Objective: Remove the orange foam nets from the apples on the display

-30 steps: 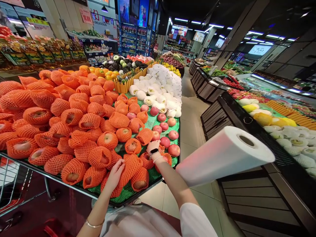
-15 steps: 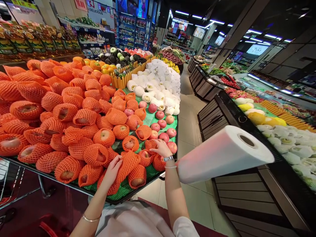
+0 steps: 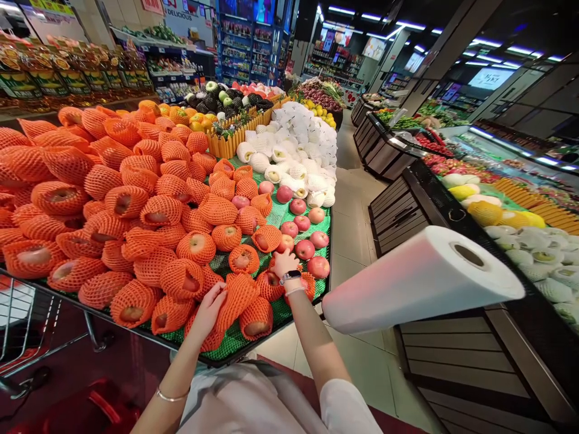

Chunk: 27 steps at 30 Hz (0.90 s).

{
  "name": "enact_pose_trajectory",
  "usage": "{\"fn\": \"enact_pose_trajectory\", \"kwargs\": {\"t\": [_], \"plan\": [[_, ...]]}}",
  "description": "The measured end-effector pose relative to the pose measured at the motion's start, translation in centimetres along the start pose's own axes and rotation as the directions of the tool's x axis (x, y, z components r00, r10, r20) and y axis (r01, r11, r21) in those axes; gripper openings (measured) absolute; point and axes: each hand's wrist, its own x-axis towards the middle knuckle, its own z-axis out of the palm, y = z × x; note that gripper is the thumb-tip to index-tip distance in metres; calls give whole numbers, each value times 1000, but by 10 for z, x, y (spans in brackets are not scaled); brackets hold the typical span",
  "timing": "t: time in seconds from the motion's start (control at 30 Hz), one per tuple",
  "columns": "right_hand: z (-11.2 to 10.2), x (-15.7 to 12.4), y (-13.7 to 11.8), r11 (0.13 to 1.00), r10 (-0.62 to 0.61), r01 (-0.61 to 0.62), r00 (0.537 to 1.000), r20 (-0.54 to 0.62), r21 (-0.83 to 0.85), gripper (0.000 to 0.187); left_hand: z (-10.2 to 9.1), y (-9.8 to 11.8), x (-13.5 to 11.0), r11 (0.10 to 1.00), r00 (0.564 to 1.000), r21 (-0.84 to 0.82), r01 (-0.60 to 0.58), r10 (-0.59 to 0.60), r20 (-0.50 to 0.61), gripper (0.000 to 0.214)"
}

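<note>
My left hand [image 3: 211,307] is closed on an orange foam net sleeve [image 3: 239,296] at the front of the fruit display. The sleeve looks long and slack; whether fruit is inside is hidden. To its right, my right hand [image 3: 286,265] curls over an apple in an orange foam net, which it almost wholly covers. Just below that hand sits another netted apple [image 3: 270,286]. Bare red apples [image 3: 318,267] stand in rows on the green mat [image 3: 283,312] beyond my right hand. A netted fruit [image 3: 256,318] lies between my forearms.
Orange-netted fruit [image 3: 126,202] is heaped on the left, white-netted fruit [image 3: 298,172] at the back. A large roll of plastic bags [image 3: 407,283] juts out at the right. A shopping cart [image 3: 31,337] stands at lower left, another produce stand [image 3: 402,205] across the aisle.
My right hand has moved left and down over the netted apple, with its fingers more curled. My left hand keeps its hold on the foam sleeve. The view has shifted slightly.
</note>
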Motion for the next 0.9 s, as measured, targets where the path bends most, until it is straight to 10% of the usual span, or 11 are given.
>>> {"fn": "enact_pose_trajectory", "kwargs": {"t": [0.37, 0.6, 0.73, 0.9], "plan": [[-46, -63, 1, 927, -109, 156, 982, -153, 342, 32, 8, 13, -7, 989, 993, -85, -121, 119, -29, 23], [-27, -122, -13, 227, -246, 375, 915, -320, 899, 36, 22, 36, -1, 977, 987, -175, -121, 137, 84, 24], [-1, -124, -19, 62, -77, 216, 974, -211, 974, 47, 27, 37, 3, 962, 995, -265, -67, 83, 49, 30], [4, -124, -20, 114, -263, 114, 961, -81, 987, 25, 28, 33, 2, 956, 999, -293, 2, 14, 52, 30]]}}
